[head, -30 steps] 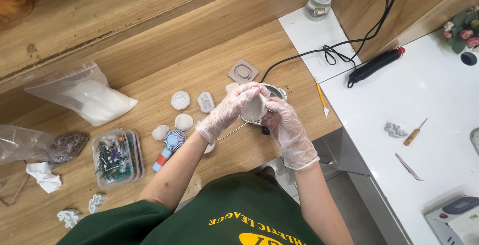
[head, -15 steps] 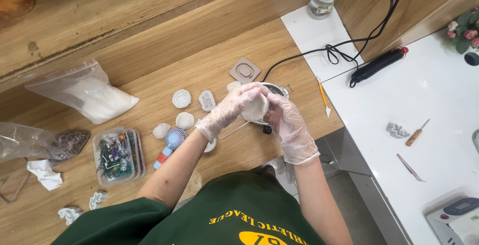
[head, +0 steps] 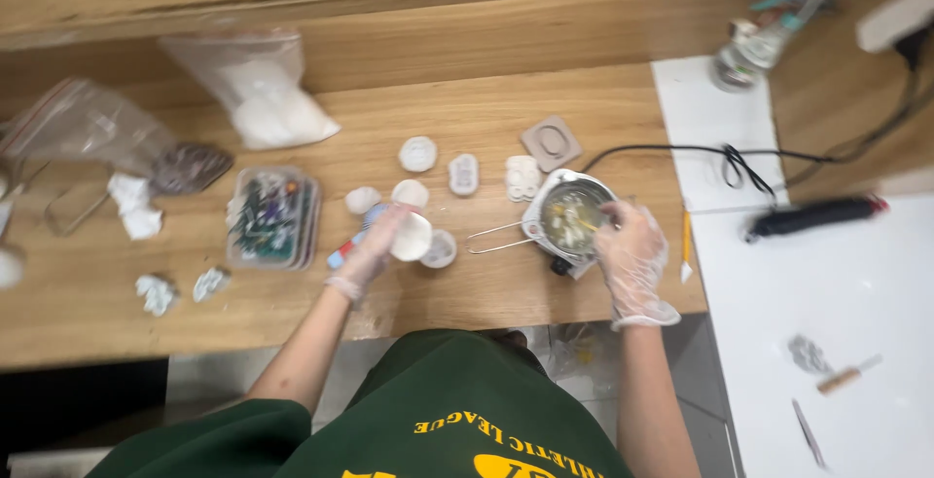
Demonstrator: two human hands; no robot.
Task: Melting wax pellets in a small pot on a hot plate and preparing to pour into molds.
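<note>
Both my hands wear clear thin gloves. My left hand (head: 373, 247) holds a round white mould (head: 412, 236) just above the wooden bench (head: 486, 293), next to a small white cup (head: 441, 248). My right hand (head: 632, 249) is at the right rim of a small metal pot (head: 567, 215) with a wire handle. Its fingers are pinched on what looks like a thin yellowish stick (head: 587, 226) dipping into the pale mix inside. The view is blurred.
Several white moulds (head: 418, 154) and a brownish square mould (head: 552, 142) lie behind the pot. To the left are a clear box of dried flowers (head: 272, 215) and a bag of white powder (head: 268, 99). A black corded tool (head: 817, 215) lies on the white table (head: 856, 293).
My hands have come apart: the left carried the white mould left and away from the pot, while the right stayed at the pot. The camera view swung to the left.
</note>
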